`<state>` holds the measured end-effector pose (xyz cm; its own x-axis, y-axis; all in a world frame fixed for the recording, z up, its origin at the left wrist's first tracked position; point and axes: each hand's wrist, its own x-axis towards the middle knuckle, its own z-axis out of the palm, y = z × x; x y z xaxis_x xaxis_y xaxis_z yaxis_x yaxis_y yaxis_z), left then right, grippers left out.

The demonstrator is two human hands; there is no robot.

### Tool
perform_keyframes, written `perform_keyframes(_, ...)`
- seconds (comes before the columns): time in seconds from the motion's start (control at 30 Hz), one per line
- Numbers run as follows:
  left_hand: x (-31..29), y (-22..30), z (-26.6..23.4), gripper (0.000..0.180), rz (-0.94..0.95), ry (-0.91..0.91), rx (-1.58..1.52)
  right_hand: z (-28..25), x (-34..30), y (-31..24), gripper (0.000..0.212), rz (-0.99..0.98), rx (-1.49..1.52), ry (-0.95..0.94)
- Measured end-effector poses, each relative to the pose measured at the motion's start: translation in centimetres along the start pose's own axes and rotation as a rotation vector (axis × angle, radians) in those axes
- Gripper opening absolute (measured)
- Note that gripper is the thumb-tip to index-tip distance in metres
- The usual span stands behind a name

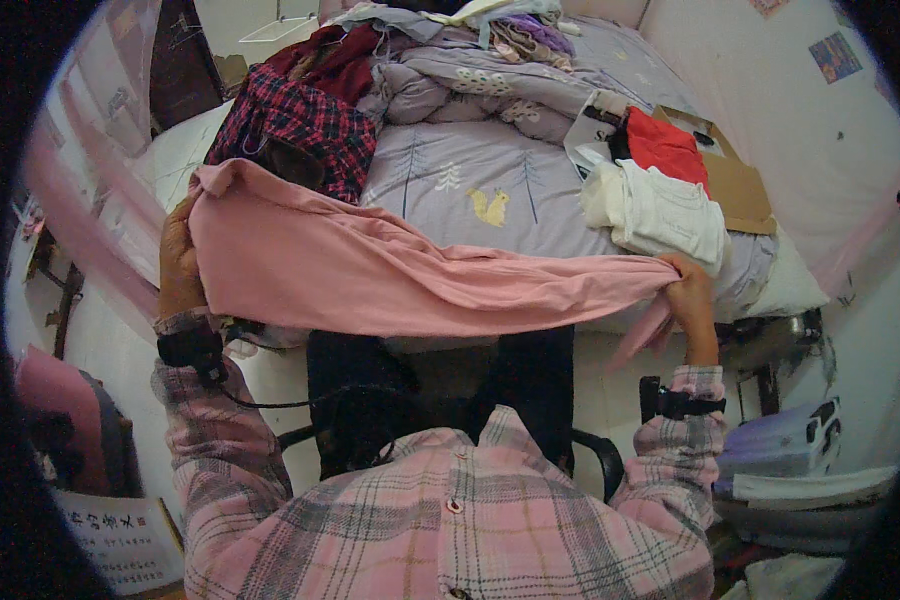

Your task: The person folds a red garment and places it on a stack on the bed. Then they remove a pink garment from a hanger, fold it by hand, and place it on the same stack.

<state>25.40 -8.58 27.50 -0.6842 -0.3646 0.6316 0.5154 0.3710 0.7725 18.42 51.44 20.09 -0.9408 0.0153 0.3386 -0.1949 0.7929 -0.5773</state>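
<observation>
A pink garment [370, 270] of soft, plain fabric is stretched sideways above my lap, in front of the bed's near edge. My left hand [180, 255] grips its wide end, partly hidden by the cloth. At the other side, my right hand [690, 295] closes round the narrow, bunched end, and a loose tip hangs below the fingers. Between the hands the cloth sags slightly and runs in long folds. Its exact kind of garment cannot be made out.
The bed has a grey patterned sheet [440, 175] and a rumpled quilt [470, 80]. Left lies a red-and-black plaid garment [300, 120]. Right are folded white clothes [665, 215], a red cloth [665, 150] and a cardboard box [745, 190]. Pink netting [100, 210] hangs beside the bed.
</observation>
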Motion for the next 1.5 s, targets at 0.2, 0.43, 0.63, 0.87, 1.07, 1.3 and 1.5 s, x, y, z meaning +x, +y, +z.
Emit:
perform_keyframes(0.2,3.0,-3.3,-0.2,0.024,-0.521,-0.188,-0.662,1.6,1.0,0.5,0.036,0.048,0.044,-0.008)
perform_keyframes(0.43,4.2,-7.5,1.2,0.018,-1.249,-0.291,-0.466,0.8,0.9,1.4,0.034,0.257,0.246,-0.115)
perform_keyframes(0.63,1.4,-6.9,0.3,0.021,-1.111,-0.404,-0.413,-1.0,-0.1,0.9,0.036,0.202,0.138,-0.182)
perform_keyframes(0.87,6.6,-3.8,3.7,0.051,-0.489,-0.462,-0.6,0.3,2.1,-0.9,0.044,0.114,0.251,0.229)
perform_keyframes(1.07,14.0,-5.6,4.7,0.071,-0.508,-0.413,-0.65,0.8,2.6,-1.9,0.039,0.166,0.352,0.253)
perform_keyframes(1.3,11.6,-18.3,2.3,0.068,-0.769,-0.199,-0.433,5.8,3.7,-0.4,0.036,0.336,0.356,-0.16)
perform_keyframes(1.5,6.5,-28.6,-2.5,0.039,-0.893,-0.35,0.377,8.5,2.3,1.6,0.034,0.327,0.219,-0.358)
